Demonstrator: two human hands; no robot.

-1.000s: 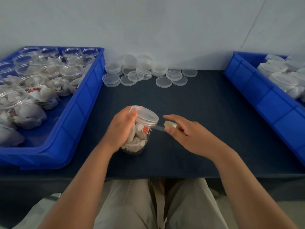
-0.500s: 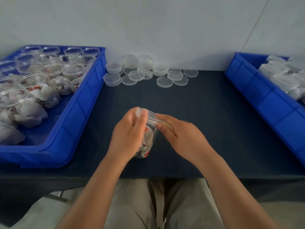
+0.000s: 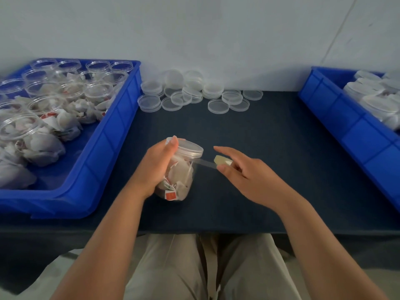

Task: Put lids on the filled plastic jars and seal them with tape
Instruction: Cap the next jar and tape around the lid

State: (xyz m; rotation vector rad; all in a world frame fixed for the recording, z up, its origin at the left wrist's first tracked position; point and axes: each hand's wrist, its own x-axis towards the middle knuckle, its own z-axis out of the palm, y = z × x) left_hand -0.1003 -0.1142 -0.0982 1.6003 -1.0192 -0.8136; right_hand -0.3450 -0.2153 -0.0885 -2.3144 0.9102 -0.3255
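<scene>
A single wide camera rides on the person's head. It looks forward and down, close over the table (image 3: 270, 148), facing the wall (image 3: 194, 29).

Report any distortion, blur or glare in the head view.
Head view: wide-angle bending splays the left bin and right bin outward; lighting soft and even, no harsh glare; the clear tape strip from jar to tape roll is faint.

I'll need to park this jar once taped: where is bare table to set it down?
Bare mat lies between the right hand, holding the tape roll, and the right bin, and in the strip between the loose lids and the jar. Crowded: the lids at the back, and the left bin, full of open jars.
</scene>
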